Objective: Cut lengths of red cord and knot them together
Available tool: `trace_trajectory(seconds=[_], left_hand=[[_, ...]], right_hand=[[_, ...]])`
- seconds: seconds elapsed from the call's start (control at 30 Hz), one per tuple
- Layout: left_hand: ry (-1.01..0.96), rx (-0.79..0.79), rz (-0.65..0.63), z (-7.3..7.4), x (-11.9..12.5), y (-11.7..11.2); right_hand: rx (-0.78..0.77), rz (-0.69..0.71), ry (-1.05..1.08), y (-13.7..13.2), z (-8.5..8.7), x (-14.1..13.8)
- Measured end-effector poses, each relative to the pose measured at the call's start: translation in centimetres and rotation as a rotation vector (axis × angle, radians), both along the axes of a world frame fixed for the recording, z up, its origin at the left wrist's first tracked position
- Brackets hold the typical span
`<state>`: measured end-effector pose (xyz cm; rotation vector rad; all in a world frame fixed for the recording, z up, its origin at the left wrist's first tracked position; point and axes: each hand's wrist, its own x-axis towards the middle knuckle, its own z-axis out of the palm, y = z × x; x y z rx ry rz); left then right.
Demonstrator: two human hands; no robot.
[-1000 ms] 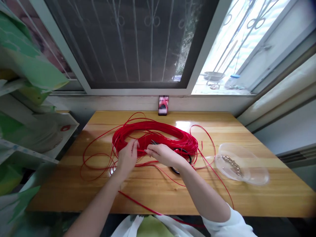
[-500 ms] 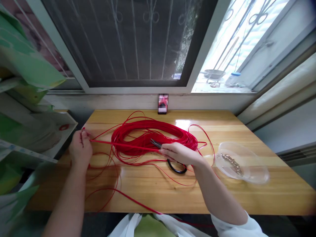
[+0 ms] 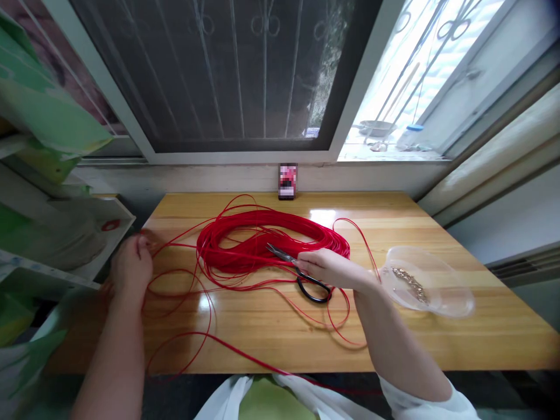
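A big oval coil of thin red cord (image 3: 271,219) lies on the wooden table in front of me. At the table's left side my left hand (image 3: 132,265) is closed around a strand of the cord, its fingertips blurred. Over the coil's right end, my right hand (image 3: 328,268) has its fingers pressed together on red cord; the exact grip is partly hidden. Scissors (image 3: 313,291) with black handles lie beneath and beside my right fingers, their blades slightly apart over the coil. Loose strands loop below the coil.
A clear plastic dish (image 3: 452,297) with small metallic pieces (image 3: 411,284) stands on the right. A phone (image 3: 287,182) leans against the wall at the back. A white shelf (image 3: 118,210) adjoins the left side. One cord runs over the front edge of the table (image 3: 245,364).
My right hand has slid right, uncovering more of the scissors. My left hand has moved slightly left and down. The strand between them has slackened, and loops have dropped below my right hand.
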<state>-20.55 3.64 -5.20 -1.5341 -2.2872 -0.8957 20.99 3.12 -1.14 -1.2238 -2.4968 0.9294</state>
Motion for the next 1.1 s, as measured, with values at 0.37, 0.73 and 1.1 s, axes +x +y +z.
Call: trace_trajectory(seconds=[0.37, 0.73, 1.1], left_hand=[[-0.221, -0.257, -0.917, 1.0, 20.0, -3.4], [-0.276, -0.461, -1.046, 1.9, 19.3, -3.0], [-0.308, -0.400, -1.003, 2.2, 17.4, -2.7]], right_hand=[[-0.092, 0.028, 0.089, -0.2, -1.6, -5.0], [-0.194, 0.084, 0.122, -0.2, -1.0, -3.8], [-0.218, 0.007, 0.152, 0.1, -0.6, -1.8]])
